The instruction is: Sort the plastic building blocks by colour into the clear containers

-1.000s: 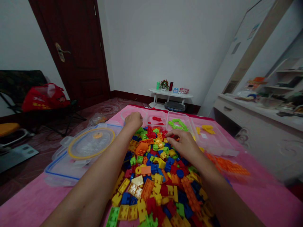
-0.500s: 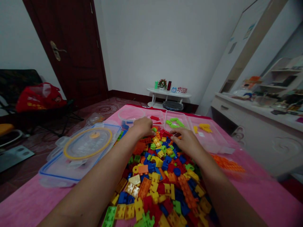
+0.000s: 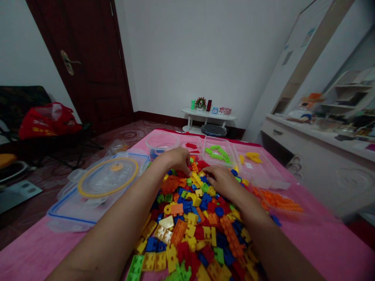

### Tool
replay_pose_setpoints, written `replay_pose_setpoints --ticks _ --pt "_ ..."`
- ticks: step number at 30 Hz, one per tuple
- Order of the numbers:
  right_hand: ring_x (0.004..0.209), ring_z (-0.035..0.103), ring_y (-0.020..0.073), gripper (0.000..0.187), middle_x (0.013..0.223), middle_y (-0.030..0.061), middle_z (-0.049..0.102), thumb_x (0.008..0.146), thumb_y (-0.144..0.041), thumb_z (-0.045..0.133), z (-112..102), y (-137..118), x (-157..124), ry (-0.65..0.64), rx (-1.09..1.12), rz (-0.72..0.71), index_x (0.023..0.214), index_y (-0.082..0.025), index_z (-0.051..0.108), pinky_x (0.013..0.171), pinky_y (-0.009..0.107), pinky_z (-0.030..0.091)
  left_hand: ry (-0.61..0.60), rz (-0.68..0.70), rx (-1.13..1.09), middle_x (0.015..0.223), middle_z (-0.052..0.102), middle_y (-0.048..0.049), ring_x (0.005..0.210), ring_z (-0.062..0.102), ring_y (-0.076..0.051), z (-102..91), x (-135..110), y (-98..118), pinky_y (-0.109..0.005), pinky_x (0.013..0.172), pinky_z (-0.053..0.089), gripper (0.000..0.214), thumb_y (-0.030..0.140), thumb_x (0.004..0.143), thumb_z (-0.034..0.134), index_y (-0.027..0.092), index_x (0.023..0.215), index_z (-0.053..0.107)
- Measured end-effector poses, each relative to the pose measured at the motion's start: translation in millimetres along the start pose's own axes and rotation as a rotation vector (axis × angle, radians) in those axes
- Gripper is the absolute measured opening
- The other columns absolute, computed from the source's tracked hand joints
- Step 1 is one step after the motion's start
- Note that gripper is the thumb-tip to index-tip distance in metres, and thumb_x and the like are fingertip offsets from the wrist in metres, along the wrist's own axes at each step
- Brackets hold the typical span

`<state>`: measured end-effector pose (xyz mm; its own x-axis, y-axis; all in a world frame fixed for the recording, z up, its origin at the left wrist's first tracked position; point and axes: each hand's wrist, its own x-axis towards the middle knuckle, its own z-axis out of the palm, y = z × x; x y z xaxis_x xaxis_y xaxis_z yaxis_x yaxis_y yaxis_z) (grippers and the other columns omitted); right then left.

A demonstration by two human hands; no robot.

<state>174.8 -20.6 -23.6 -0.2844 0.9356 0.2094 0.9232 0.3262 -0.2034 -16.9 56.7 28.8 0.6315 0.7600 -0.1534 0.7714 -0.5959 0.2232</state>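
Note:
A heap of colourful plastic building bricks in yellow, orange, red, blue and green covers the middle of the pink cloth. My left hand reaches to the heap's far side, its fingers bent down and drawn together beside a yellow brick. What lies between those fingertips, if anything, is hidden. Across from it, my right hand rests low over the heap's right side, thumb and forefinger apart next to small yellow and blue bricks. I see nothing held in it.
Along the far edge stand a round clear tub with blue bricks, and boxes with red bricks, green bricks and yellow bricks. Orange bricks lie in a container at right. Clear lids are stacked at left.
My left hand has moved slightly nearer and down into the bricks. My right hand has shifted left and nearer, and a yellow brick now shows between the hands.

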Motion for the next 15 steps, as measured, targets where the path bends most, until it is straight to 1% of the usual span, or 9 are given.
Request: replay_pose_setpoints --ticks 3,6,10,12,15 --pt "0.088 0.056 0.0182 0.024 0.092 0.0053 0.066 0.072 -0.011 0.054 2 1 0 0.031 0.040 0.001 0.092 -0.020 0.064 0.076 0.026 0.036 -0.014 0.003 -0.015 0.082 0.070 -0.0056 0.068 0.061 -0.017 -2.1 -2 1 -0.023 0.056 0.041 0.034 0.041 0.060 0.070 0.017 0.084 0.071" --pt "0.083 0.055 0.0161 0.024 0.090 0.0035 0.064 0.067 -0.007 0.054 4 1 0 0.059 0.089 0.007 0.087 -0.019 0.060 0.070 0.024 0.035 -0.034 0.017 -0.003 0.082 0.071 -0.0040 0.068 0.060 -0.016 -5.2 -4 3 -0.021 0.055 0.040 0.035 0.040 0.057 0.072 0.018 0.085 0.071" --pt "0.070 0.053 0.0141 0.023 0.077 0.0009 0.062 0.067 -0.008 0.053 1 -1 -1 0.034 0.104 0.058 0.085 -0.019 0.058 0.060 0.023 0.031 -0.095 0.050 -0.004 0.085 0.071 -0.0025 0.070 0.060 -0.015 -8.3 -7 6 -0.019 0.056 0.040 0.037 0.037 0.055 0.075 0.020 0.087 0.070" --pt "0.065 0.052 0.0132 0.024 0.073 0.0004 0.061 0.066 -0.007 0.051 -2 -3 -1 0.017 0.106 0.077 0.085 -0.019 0.059 0.057 0.023 0.030 -0.099 0.077 -0.003 0.087 0.070 -0.0032 0.071 0.060 -0.016 -8.2 -7 7 -0.020 0.056 0.041 0.040 0.038 0.054 0.076 0.020 0.089 0.070" --pt "0.063 0.052 0.0135 0.025 0.070 0.0004 0.061 0.067 -0.011 0.054 -10 -3 0 0.018 0.132 0.106 0.089 -0.019 0.063 0.056 0.023 0.031 -0.114 0.075 0.014 0.091 0.070 -0.0045 0.072 0.061 -0.017 -6.5 -6 6 -0.022 0.058 0.043 0.053 0.041 0.050 0.077 0.021 0.099 0.069"
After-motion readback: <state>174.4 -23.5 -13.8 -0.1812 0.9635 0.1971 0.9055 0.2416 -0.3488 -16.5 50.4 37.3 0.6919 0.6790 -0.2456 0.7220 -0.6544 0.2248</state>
